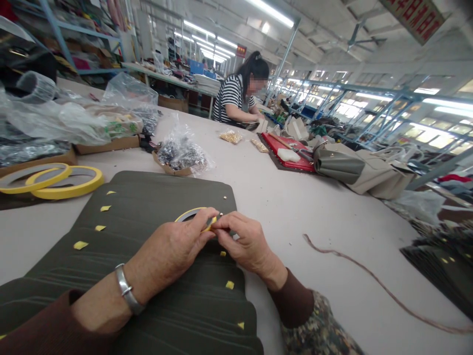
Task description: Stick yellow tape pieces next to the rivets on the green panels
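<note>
My left hand (173, 251) grips a roll of yellow tape (188, 213) above a stack of dark green panels (170, 192). Thumb and fingertips of my right hand (246, 241) are pinched together at the roll's near right edge, touching the tape beside my left fingertips. What exactly lies between the right fingertips is too small to see, though it appears to be the tape's end. Small yellow tape pieces (81, 245) stick along the left side of the panels, and others (229, 285) along the right. Near the upper right corner sits a small metal stud (225, 197).
Two yellow tape rolls (79, 183) lie at the left. Behind the panels rests a plastic bag of small metal parts (183, 153). A brown cord (354, 259) curves across the table's right side. A red board (286, 150) and a co-worker (236, 96) are farther back.
</note>
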The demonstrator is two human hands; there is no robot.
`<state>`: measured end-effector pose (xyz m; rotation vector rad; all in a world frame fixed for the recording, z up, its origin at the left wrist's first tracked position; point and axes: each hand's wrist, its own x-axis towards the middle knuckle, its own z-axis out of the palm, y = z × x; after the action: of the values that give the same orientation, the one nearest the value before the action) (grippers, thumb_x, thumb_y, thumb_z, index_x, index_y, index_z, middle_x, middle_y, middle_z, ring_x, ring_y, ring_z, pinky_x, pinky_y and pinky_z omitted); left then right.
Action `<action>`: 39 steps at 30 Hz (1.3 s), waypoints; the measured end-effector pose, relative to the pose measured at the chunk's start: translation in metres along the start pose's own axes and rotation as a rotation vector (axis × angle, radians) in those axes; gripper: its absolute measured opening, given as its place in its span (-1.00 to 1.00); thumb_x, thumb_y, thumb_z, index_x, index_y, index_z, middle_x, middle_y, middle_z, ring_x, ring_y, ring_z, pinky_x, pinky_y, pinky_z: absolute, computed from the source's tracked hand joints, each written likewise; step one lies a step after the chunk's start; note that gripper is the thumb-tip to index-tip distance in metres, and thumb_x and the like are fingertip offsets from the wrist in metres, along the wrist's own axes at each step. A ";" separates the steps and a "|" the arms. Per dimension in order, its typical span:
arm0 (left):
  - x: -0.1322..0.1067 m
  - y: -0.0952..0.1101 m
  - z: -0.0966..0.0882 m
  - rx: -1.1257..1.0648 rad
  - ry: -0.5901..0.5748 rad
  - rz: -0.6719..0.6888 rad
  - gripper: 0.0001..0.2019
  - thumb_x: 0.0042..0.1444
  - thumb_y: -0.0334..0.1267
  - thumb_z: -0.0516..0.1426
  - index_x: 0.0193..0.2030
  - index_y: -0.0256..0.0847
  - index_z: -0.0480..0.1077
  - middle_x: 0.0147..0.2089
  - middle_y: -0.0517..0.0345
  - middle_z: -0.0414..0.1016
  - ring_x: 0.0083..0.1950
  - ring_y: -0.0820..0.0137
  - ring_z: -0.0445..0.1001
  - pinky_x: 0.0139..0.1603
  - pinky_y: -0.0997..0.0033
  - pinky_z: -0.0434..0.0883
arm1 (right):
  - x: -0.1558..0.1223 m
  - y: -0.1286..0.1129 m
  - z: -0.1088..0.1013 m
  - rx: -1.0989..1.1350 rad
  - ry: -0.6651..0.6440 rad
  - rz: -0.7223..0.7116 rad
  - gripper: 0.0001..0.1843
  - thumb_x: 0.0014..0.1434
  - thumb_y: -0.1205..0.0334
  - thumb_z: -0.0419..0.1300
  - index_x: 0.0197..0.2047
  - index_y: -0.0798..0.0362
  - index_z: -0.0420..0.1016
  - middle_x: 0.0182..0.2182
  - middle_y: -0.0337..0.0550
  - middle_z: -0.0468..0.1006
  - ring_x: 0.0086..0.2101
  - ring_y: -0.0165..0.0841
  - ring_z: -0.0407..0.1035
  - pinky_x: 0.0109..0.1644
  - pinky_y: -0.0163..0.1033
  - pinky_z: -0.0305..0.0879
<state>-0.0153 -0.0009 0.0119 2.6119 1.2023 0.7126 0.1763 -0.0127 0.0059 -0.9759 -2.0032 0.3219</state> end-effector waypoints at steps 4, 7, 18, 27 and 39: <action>0.002 0.001 -0.001 -0.017 -0.068 -0.061 -0.77 0.35 -0.19 -0.09 0.03 -0.11 0.28 -0.15 0.12 0.61 -0.22 0.32 0.60 -0.31 0.43 0.41 | -0.002 0.000 0.004 -0.147 -0.004 0.068 -0.82 0.19 0.35 0.09 -0.32 0.03 0.53 -0.44 -0.17 0.56 -0.43 -0.40 0.42 -0.28 -0.31 0.35; 0.005 0.003 -0.003 -0.033 -0.096 -0.092 -0.80 0.35 -0.19 -0.09 -0.09 -0.11 0.32 -0.24 0.18 0.57 -0.29 0.36 0.56 -0.34 0.44 0.34 | -0.002 0.000 0.007 -0.180 0.028 0.077 -0.79 0.17 0.35 0.07 -0.38 0.05 0.53 -0.49 -0.17 0.54 -0.46 -0.40 0.39 -0.31 -0.31 0.34; 0.007 0.010 0.000 0.035 0.023 -0.065 -0.76 0.35 -0.24 -0.11 -0.26 -0.16 0.33 -0.32 0.20 0.47 -0.34 0.38 0.46 -0.32 0.39 0.30 | 0.013 0.008 0.010 0.527 0.109 0.857 -0.93 -0.02 0.29 0.24 -0.45 0.12 0.50 -0.69 -0.34 0.43 -0.69 -0.48 0.32 -0.61 -0.40 0.26; 0.013 0.003 0.002 0.234 -0.300 -0.144 -0.82 0.32 -0.34 -0.06 -0.21 -0.15 0.35 -0.21 0.06 0.49 -0.14 0.24 0.49 -0.20 0.29 0.39 | 0.021 0.040 0.006 0.384 -0.051 0.898 -0.88 0.11 0.29 0.24 -0.37 0.16 0.56 -0.65 -0.33 0.45 -0.69 -0.58 0.28 -0.62 -0.50 0.22; 0.015 0.005 0.002 0.251 -0.343 -0.115 -0.81 0.32 -0.36 -0.09 -0.19 -0.17 0.34 -0.18 0.03 0.47 -0.13 0.19 0.46 -0.16 0.20 0.39 | 0.023 0.042 0.010 -0.072 -0.107 0.602 -0.90 0.14 0.29 0.23 -0.32 0.06 0.61 -0.63 -0.29 0.50 -0.57 -0.42 0.40 -0.44 -0.35 0.29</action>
<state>-0.0026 0.0075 0.0178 2.6807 1.3888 0.0871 0.1825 0.0334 -0.0096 -1.6304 -1.7825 0.6394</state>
